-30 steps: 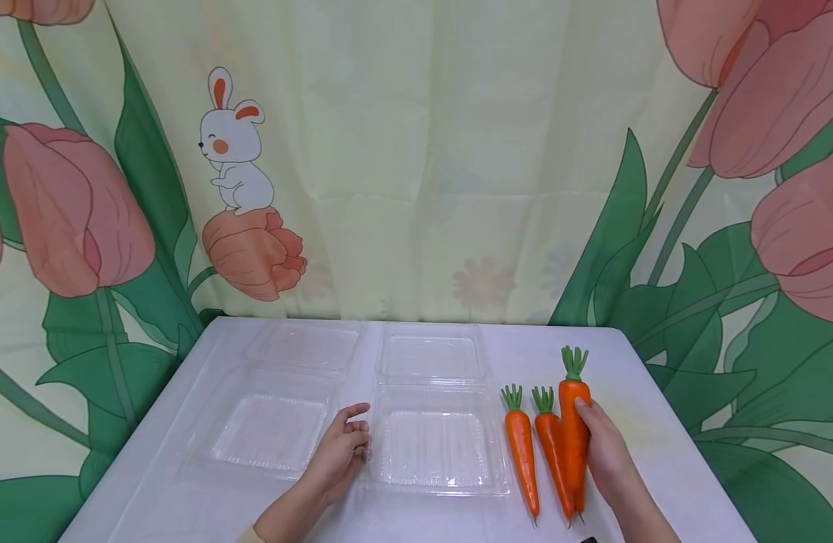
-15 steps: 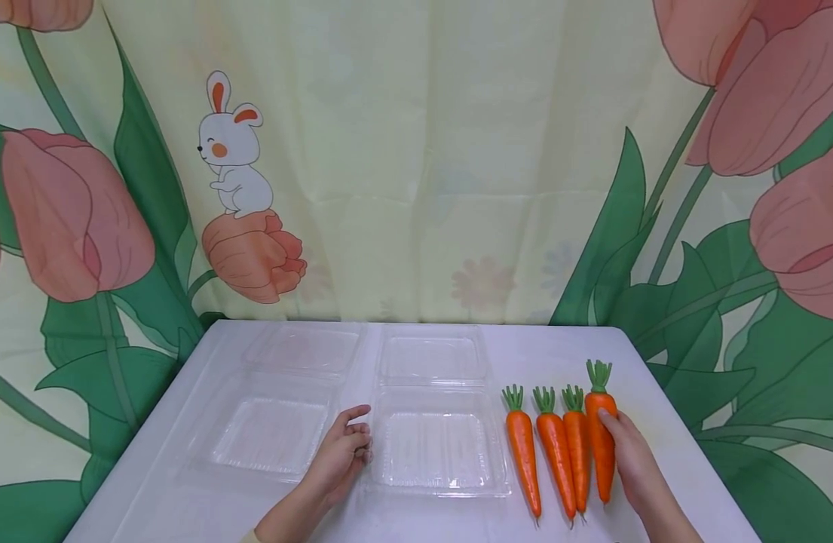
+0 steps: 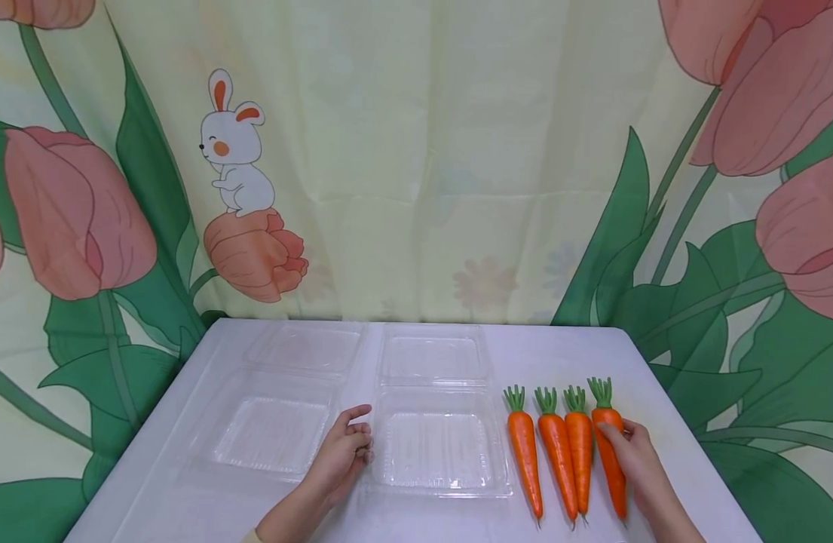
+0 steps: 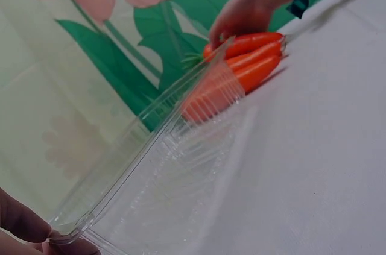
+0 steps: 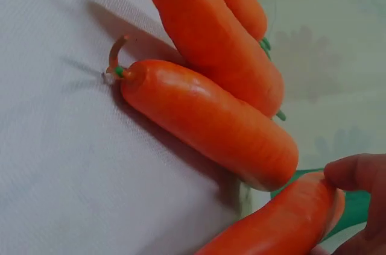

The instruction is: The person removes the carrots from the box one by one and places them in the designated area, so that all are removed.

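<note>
My right hand (image 3: 641, 461) holds the rightmost orange carrot (image 3: 614, 481), which lies slightly tilted at the table's right with its green stub top pointing away. Three other carrots (image 3: 525, 456) lie side by side just left of it. In the right wrist view, fingertips (image 5: 353, 170) rest on the upper part of the held carrot (image 5: 277, 222). My left hand (image 3: 338, 456) is at the left edge of an open, clear plastic container (image 3: 433, 449). The left wrist view shows its fingers (image 4: 24, 219) pinching a corner of the rim (image 4: 72, 231).
A second open clear container (image 3: 270, 434) stands to the left, its lid (image 3: 307, 348) folded back. The other container's lid (image 3: 433, 354) also lies back. A white-covered table (image 3: 151, 483) meets a printed curtain (image 3: 389, 151) behind.
My right hand has carried the carrot from above the others to their right and lowered it toward the table, uncovering the third carrot. My left hand has stayed put.
</note>
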The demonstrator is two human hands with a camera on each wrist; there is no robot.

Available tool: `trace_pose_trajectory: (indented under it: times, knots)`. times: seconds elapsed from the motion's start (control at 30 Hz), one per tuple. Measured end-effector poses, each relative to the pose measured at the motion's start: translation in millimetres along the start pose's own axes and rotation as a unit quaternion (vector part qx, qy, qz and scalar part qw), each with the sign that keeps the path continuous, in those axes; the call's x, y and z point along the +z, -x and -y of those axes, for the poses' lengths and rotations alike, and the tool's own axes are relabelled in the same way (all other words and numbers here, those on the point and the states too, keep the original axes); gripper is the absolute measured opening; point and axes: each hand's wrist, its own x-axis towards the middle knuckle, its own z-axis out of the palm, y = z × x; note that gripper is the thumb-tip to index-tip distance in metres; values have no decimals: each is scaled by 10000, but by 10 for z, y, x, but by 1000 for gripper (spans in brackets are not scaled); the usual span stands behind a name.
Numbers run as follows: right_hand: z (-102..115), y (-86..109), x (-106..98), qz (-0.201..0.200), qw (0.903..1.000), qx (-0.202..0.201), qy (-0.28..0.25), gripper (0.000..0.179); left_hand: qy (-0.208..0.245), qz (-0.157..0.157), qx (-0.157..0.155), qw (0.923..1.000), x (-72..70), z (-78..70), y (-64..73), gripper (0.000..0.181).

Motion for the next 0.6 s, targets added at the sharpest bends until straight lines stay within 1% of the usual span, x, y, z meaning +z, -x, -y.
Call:
trace_pose_trajectory:
  times: [0.07,0.23,0.37,0.53,0.6]
  knots:
    - [-38,-31,0,-88,9999,49,106,95,4,-17,2,10000,0,0,0,56]
    - [-94,-86,8,-234,9990,16,388,85,75,-6,31,10000,1,6,11,54]
    - [-96,-86,8,-266,9984,-127,488,83,115,22,31,9999,4,6,12,54]
    - [-57,-70,-5,-408,9969,-310,596,81,59,-10,10,10000,7,-2,7,53]
    - [-41,-65,-7,-448,9968,-324,585,82,39,-2,17,10000,5,-8,8,51]
